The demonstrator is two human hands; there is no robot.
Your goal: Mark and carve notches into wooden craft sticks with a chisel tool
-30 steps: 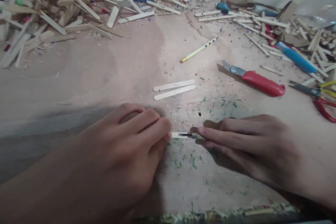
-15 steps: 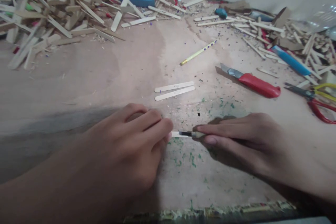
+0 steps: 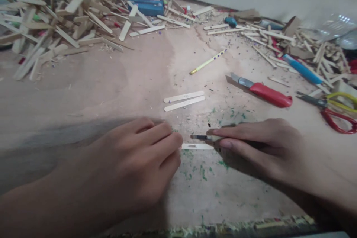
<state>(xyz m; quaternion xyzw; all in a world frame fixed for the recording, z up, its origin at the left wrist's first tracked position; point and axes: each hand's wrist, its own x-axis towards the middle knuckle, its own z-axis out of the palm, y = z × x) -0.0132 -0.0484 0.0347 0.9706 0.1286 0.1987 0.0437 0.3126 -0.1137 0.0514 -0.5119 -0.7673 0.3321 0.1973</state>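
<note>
My left hand (image 3: 145, 160) is closed on the left end of a popsicle stick (image 3: 200, 147), pressing it to the table. A small dark mark shows on the stick's bare part, and its other end points right. My right hand (image 3: 259, 141) pinches a small carving tool (image 3: 199, 137) with a dark metal tip and a pale handle, mostly hidden by the fingers. The tip points left, just beyond the stick's far edge in view. Two popsicle sticks (image 3: 184, 103) with faint pencil marks lie side by side farther back.
A yellow pencil (image 3: 208, 62), a red-handled utility knife (image 3: 267, 93) and scissors (image 3: 325, 104) lie on the wooden table (image 3: 134, 81). A large heap of sticks (image 3: 64, 18) is at back left, another pile (image 3: 315, 48) at right. Green shavings are scattered around the hands.
The carving tool has moved off the stick to its far side, uncovering the dark mark. My left hand still holds the stick. The view has tilted slightly.
</note>
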